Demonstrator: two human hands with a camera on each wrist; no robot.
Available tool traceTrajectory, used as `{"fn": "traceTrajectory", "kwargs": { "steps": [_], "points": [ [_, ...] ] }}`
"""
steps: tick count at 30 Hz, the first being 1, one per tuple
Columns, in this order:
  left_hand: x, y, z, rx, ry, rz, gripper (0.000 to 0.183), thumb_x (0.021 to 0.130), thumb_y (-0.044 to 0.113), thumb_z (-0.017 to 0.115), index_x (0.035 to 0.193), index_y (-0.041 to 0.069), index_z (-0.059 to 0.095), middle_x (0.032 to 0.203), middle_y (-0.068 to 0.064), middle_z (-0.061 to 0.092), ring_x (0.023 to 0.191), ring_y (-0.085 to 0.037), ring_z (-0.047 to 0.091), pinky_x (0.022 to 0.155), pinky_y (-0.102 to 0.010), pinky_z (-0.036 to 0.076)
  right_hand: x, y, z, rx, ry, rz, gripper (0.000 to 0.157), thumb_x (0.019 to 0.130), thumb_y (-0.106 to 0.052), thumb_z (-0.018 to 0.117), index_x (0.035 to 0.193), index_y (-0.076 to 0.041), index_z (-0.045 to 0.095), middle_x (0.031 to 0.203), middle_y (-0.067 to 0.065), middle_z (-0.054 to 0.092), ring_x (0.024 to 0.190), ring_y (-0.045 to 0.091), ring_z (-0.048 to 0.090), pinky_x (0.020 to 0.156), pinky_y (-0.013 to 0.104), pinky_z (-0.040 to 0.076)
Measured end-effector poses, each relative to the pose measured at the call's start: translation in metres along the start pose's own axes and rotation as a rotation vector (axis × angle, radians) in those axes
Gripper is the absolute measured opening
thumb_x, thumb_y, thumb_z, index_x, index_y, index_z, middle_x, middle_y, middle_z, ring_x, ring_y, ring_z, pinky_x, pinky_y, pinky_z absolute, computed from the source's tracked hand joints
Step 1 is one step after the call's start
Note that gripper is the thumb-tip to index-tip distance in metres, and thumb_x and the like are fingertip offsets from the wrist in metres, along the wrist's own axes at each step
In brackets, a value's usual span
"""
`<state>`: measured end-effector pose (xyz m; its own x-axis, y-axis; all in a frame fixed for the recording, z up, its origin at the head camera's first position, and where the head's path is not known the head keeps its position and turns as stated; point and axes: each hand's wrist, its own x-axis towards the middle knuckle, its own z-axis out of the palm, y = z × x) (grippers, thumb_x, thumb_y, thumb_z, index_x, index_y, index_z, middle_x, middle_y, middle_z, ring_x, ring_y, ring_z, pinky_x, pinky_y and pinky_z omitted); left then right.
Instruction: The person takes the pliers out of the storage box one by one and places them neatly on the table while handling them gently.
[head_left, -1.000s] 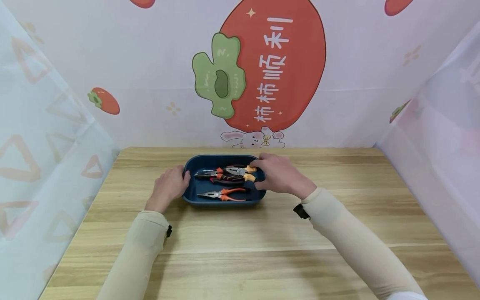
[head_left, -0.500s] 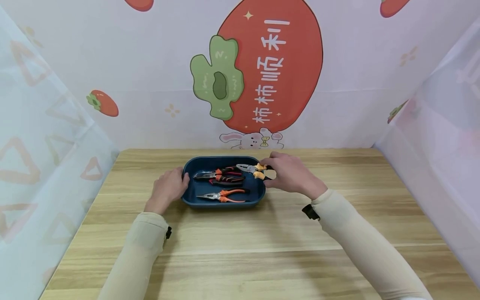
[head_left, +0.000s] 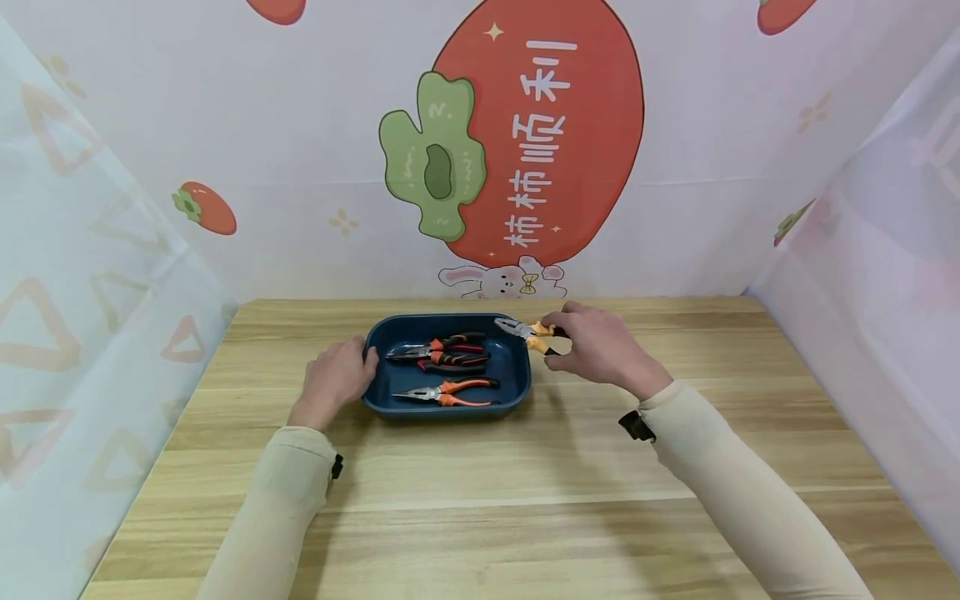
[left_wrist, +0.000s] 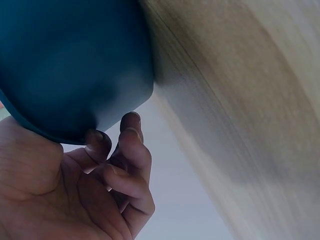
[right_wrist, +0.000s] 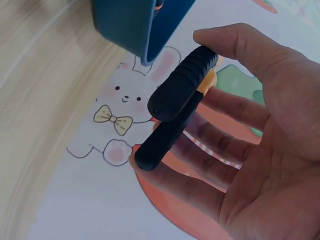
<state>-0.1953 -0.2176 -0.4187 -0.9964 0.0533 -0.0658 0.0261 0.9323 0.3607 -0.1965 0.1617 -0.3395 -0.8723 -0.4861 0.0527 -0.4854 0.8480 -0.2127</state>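
Combination pliers with yellow-and-black handles (head_left: 538,342) are held by the handles in my right hand (head_left: 603,348). Their metal head is over the right rim of a dark blue tray (head_left: 450,413). In the right wrist view, the thumb and fingers pinch the two black handle ends (right_wrist: 182,85), which stand slightly apart. My left hand (head_left: 335,379) grips the tray's left end; from the left wrist, its curled fingers (left_wrist: 132,165) show by the rim. Inside the tray lie orange-handled long-nose pliers (head_left: 442,392) and, behind them, overlapping pliers with red, orange and black handles (head_left: 450,357).
The tray stands on a wood-grain table (head_left: 480,508), near its back edge. Behind it rises a white backdrop (head_left: 300,150) with printed persimmons and a rabbit. White printed sheets (head_left: 82,292) flank the table on both sides.
My right hand has drawn the yellow-and-black pliers up and rightward, from among the other pliers to the tray's right rim. The left hand stays on the tray's left end.
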Motion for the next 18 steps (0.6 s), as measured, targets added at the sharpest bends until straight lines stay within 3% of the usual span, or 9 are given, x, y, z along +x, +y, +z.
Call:
{"fn": "traceTrajectory", "kwargs": {
  "steps": [18],
  "points": [
    [0.003, 0.003, 0.001, 0.025, 0.039, -0.042, 0.037, 0.107, 0.029, 0.040, 0.103, 0.000, 0.063, 0.082, -0.015, 0.061, 0.070, -0.034, 0.058, 0.062, -0.049, 0.044, -0.006, 0.025, 0.012, -0.013, 0.037, 0.089, 0.046, 0.082, -0.030, 0.081, 0.120, -0.005, 0.071, 0.101, 0.011, 0.067, 0.080, 0.024, 0.061, 0.066, 0.042, 0.050]
  ]
}}
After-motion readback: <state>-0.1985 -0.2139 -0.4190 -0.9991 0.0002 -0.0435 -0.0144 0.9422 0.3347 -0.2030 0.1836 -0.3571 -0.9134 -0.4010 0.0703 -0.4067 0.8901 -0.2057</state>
